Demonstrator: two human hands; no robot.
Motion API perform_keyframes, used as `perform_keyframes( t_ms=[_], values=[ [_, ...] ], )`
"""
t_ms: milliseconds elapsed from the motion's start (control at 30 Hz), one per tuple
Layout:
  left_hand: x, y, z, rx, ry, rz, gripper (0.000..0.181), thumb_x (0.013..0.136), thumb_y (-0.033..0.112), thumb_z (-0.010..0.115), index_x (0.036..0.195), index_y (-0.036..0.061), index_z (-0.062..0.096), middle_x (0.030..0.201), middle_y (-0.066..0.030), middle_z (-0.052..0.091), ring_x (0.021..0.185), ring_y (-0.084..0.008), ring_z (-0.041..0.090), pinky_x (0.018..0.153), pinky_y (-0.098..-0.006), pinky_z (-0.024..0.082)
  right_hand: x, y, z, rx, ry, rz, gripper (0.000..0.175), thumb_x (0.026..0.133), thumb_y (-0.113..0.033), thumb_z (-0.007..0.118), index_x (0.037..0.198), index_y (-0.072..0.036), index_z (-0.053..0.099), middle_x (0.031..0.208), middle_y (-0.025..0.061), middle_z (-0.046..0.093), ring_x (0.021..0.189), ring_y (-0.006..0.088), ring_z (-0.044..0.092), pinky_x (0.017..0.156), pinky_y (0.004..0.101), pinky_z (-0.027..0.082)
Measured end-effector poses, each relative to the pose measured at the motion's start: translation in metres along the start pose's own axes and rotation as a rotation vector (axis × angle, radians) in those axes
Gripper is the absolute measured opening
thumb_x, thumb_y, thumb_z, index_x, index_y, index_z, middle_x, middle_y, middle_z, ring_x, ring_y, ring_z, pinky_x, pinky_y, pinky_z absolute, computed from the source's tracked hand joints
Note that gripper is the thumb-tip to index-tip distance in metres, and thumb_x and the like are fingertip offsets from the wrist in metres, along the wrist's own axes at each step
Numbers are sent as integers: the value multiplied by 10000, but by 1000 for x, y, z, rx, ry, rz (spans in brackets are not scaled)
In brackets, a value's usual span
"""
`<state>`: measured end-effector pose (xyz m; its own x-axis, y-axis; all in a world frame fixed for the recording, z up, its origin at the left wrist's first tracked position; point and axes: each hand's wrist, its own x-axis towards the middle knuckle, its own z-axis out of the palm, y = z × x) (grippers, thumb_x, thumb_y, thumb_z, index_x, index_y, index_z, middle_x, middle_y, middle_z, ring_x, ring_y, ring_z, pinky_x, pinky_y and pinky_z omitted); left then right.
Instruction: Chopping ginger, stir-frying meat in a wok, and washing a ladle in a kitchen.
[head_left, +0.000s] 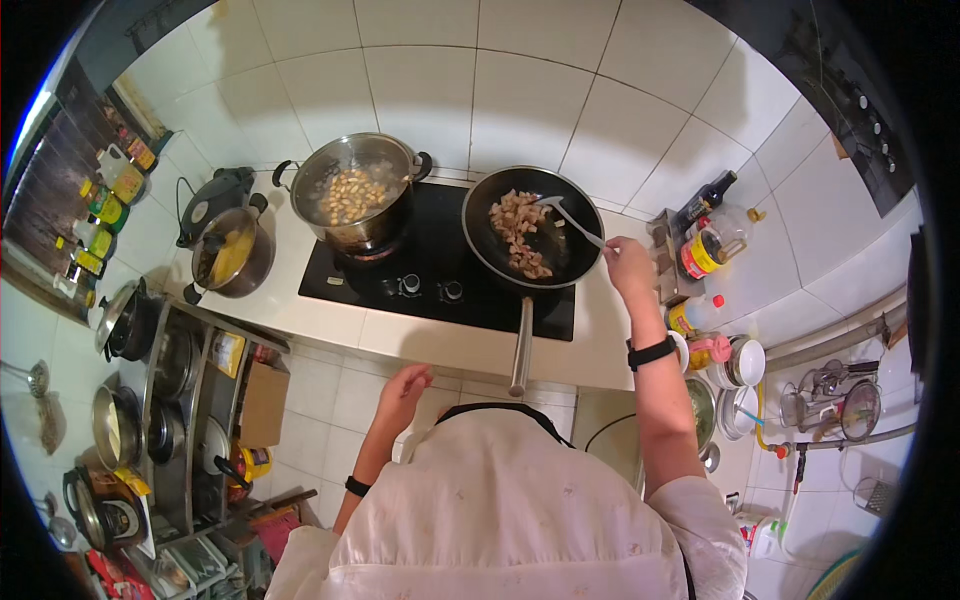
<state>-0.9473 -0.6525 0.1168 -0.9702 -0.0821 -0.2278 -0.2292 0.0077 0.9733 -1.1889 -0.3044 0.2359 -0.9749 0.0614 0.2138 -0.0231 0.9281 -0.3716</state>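
My right hand (626, 262) is closed around the end of a metal spatula (576, 219), whose blade rests among browned meat pieces (519, 225) in a black frying pan (577, 259). The pan sits on the right side of a black two-burner cooktop (375, 288), its metal handle towards me. On the left burner stands a steel pot (364, 234) with peanuts (356, 196) in liquid, seemingly under a clear cover. My left hand (405, 386) hangs before the counter edge with fingers loosely curled and nothing seen in it.
A smaller pot (255, 262) with yellow contents stands left of the cooktop. Bottles, including an oil jug (724, 238), and stacked bowls (746, 361) line the right side. A metal rack (187, 420) holds pans at the lower left. The pan's handle (523, 349) juts past the counter edge.
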Motion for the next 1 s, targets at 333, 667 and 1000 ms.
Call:
perform_keyframes(
  t_ms=[333,667,1000],
  values=[
    [1,-8,-8,21,6,-32,260,938,104,494,1178,13,541,1012,-83,639,948,-158,597,816,-277,463,-22,18,-73,-191,-146,-97,164,770,-219,657,863,-92,699,834,146,663,812,324,637,718,400,498],
    [11,-3,3,15,-56,-36,284,945,126,487,1212,39,526,1035,-68,632,966,-155,590,820,-289,460,-13,22,-101,-219,-446,-270,195,715,-176,649,862,-47,652,835,182,647,832,344,622,741,403,486],
    [-6,-4,-10,29,31,-29,266,933,79,491,1176,-21,534,1024,-123,635,944,-173,609,836,-281,471,4,4,36,295,-301,-124,187,756,-112,662,913,-31,600,893,169,636,868,327,609,758,383,471]
  ],
)
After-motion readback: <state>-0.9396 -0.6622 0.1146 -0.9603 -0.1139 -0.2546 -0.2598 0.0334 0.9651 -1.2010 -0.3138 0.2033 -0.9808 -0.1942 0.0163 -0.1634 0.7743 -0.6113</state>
